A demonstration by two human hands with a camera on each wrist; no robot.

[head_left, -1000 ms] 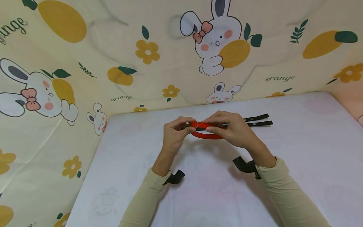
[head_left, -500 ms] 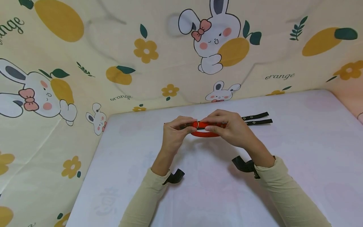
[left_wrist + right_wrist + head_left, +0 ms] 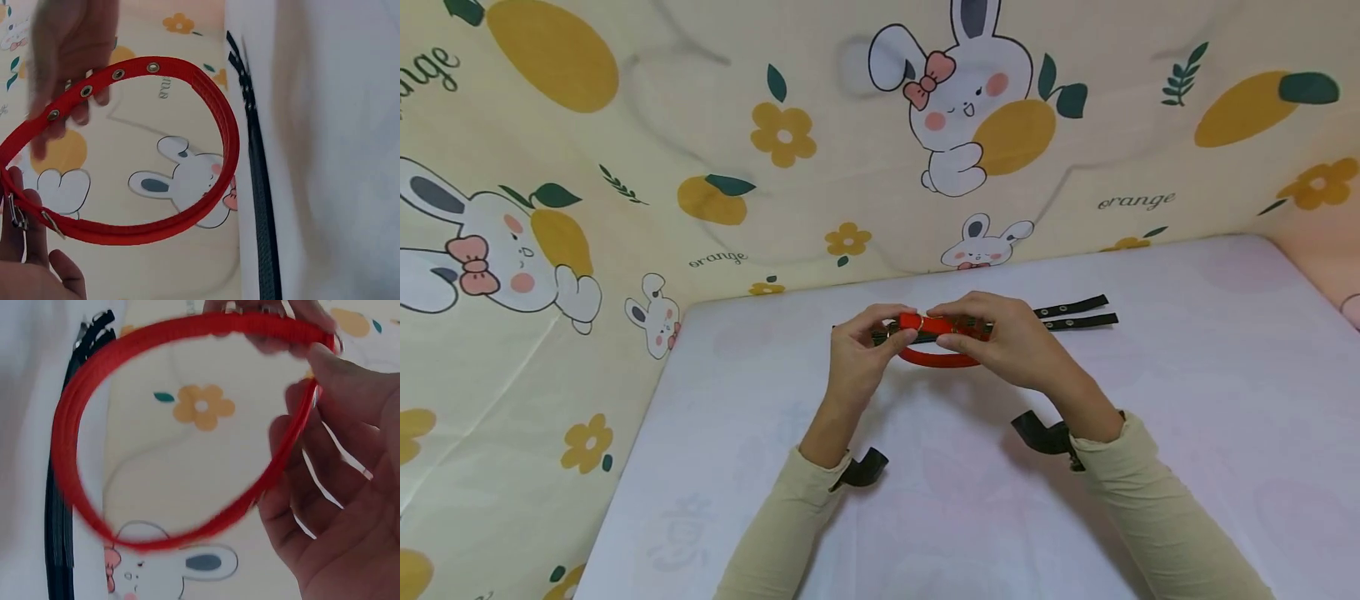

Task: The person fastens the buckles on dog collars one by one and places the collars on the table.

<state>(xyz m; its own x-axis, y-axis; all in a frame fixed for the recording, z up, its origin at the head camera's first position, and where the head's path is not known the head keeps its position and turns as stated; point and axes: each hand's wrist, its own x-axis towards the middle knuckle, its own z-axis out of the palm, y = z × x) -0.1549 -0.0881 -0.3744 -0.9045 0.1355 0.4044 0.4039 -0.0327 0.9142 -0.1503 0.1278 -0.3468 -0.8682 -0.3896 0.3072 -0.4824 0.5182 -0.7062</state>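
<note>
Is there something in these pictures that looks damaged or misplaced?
Nothing stands out. The red looped strap with metal eyelets shows no visible tear, and the thin black straps lie together on the white table.

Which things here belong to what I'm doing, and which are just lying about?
In the job:
Red strap, held by left hand and right hand
Its metal buckle

Apparently just lying about:
Black straps on the white table, touched by neither hand

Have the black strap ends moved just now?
No: in the head view, the black strap ends show no visible shift relative to the small rabbit print at the far edge of the table.
</note>
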